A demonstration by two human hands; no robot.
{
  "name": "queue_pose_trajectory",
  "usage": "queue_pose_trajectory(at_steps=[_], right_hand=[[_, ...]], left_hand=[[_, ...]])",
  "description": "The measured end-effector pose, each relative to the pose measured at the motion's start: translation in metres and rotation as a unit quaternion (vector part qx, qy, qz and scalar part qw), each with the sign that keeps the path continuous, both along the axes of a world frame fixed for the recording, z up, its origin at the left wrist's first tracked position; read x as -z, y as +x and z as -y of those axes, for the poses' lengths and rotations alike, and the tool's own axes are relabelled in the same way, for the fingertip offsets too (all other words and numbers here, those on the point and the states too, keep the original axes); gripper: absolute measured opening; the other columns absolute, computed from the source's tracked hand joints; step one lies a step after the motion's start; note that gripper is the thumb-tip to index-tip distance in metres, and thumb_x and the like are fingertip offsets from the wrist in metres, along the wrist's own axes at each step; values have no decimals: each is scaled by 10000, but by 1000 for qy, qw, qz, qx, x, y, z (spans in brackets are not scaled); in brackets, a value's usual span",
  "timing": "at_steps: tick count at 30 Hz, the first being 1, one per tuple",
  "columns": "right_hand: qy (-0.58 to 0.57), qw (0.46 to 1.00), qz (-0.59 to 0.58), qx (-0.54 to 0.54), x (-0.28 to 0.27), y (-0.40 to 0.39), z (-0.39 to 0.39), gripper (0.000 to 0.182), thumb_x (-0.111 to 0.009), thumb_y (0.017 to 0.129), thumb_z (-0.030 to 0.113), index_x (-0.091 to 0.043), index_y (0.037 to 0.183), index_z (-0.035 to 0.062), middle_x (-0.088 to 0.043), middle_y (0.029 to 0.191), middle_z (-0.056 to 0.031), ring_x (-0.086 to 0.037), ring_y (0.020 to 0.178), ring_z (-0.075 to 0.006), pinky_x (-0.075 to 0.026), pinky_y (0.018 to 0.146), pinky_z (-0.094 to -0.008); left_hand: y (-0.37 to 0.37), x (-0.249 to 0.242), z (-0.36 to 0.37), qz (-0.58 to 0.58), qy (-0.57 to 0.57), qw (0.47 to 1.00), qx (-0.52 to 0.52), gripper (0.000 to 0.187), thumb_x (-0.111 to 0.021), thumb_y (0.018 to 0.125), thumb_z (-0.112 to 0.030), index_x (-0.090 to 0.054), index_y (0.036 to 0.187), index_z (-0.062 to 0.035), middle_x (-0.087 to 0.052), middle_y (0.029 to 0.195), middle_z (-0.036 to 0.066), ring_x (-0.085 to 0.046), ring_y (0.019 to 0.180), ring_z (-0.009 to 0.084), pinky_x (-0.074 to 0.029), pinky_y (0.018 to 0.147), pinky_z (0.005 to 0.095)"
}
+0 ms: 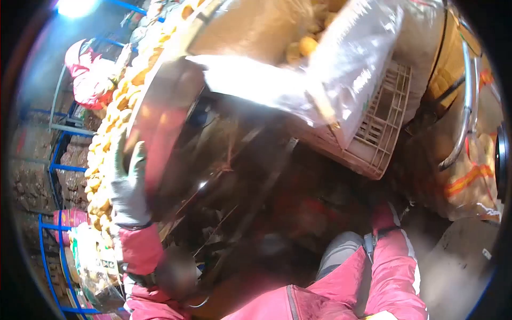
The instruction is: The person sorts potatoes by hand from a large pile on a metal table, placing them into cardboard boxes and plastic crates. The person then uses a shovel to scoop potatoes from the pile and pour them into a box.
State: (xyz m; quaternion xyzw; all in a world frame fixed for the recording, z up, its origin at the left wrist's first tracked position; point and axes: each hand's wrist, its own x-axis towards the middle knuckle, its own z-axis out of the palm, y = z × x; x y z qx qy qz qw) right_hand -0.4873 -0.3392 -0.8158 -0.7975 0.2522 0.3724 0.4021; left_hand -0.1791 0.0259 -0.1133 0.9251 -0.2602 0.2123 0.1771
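My left hand, in a pale grey glove, lies along the edge of a long bed of yellow-orange round produce. Its thumb and fingers are spread apart, and no object shows between them. Beside the fingers rises a smooth reddish, shiny panel. My right arm, in a red sleeve, reaches forward into dark shadow at the lower right. The hand at its end is hidden. Ahead of it, a pale slatted plastic crate sits tilted, with a clear plastic liner hanging over its side.
More yellow-orange produce shows behind the liner. A bent metal tube and filled sacks stand at the right. A person in red and pink clothing is beyond the produce, near blue metal racks.
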Motion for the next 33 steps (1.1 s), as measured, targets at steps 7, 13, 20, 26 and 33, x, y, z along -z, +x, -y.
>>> queue_pose_trajectory(at_steps=[7,13,20,26,33], right_hand=[[344,879,-52,327,-194,19,-1,388,-755,901,198,-651,1213,-8,-735,1033,-169,-748,798,-297,-630,668,-395],[289,870,42,398,-442,17,-18,279,-695,905,37,-629,1144,-92,-720,1001,-189,-748,711,-311,-639,567,-360],[315,864,102,379,-688,24,0,266,-691,892,22,-635,1110,-120,-725,951,-207,-749,687,-290,-623,553,-344],[295,855,178,389,-839,29,41,221,-639,809,-2,-655,992,-126,-717,868,-197,-729,622,-269,-622,529,-339],[310,731,412,446,-878,85,45,257,-571,894,138,-663,1068,-27,-651,853,-87,-593,646,-188,-559,579,-364]], left_hand=[[-8,-22,7,1,78,996,-42,568,-728,932,-231,-544,1424,-16,-609,1348,221,-584,1247,346,-454,1067,438],[-12,-35,10,-12,124,990,-59,708,-788,864,-340,-515,1452,-56,-638,1229,233,-616,1122,410,-499,975,492],[-9,-59,6,-110,182,976,-47,947,-788,820,-455,-337,1557,-68,-521,1424,223,-504,1309,388,-411,1104,480],[-3,-70,-1,-172,204,963,-28,1024,-737,843,-518,-250,1589,-11,-407,1536,238,-414,1411,383,-323,1192,457],[5,-81,-15,-255,125,959,23,1031,-734,828,-574,-281,1589,-46,-370,1577,233,-391,1432,408,-329,1185,469]])
